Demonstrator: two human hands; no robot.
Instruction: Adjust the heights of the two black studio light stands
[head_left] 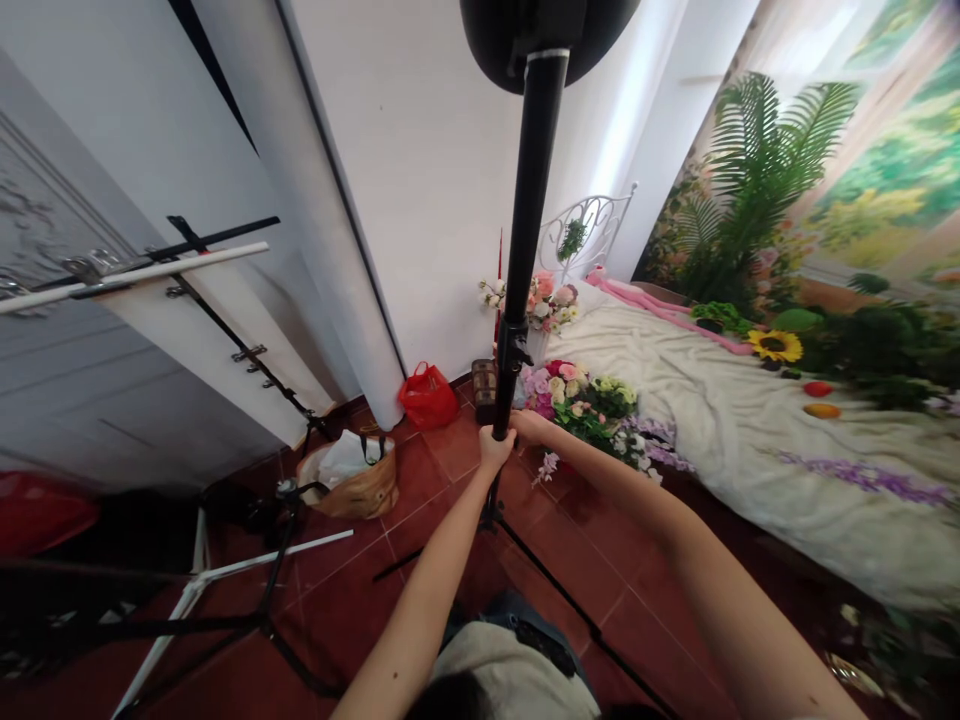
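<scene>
A tall black light stand (531, 200) rises in front of me, with a round black lamp head (551, 40) on top, cut off by the upper edge. My left hand (496, 447) is wrapped round its pole low down. Just to the right and slightly higher, my right hand (529, 427) is at the same pole; its fingers are partly hidden behind it and look closed round it. A clamp knob (517, 347) sits on the pole above both hands. Below them the stand's legs (555, 585) spread over the red tiled floor.
On the right is a bed with a cream blanket (637, 345), artificial flowers (577, 400) at its side and a sunflower (775, 346) on top. Left are a red bag (428, 396), a woven basket (360, 485) and another black stand (274, 580). A small brown trunk (484, 390) stands by the wall.
</scene>
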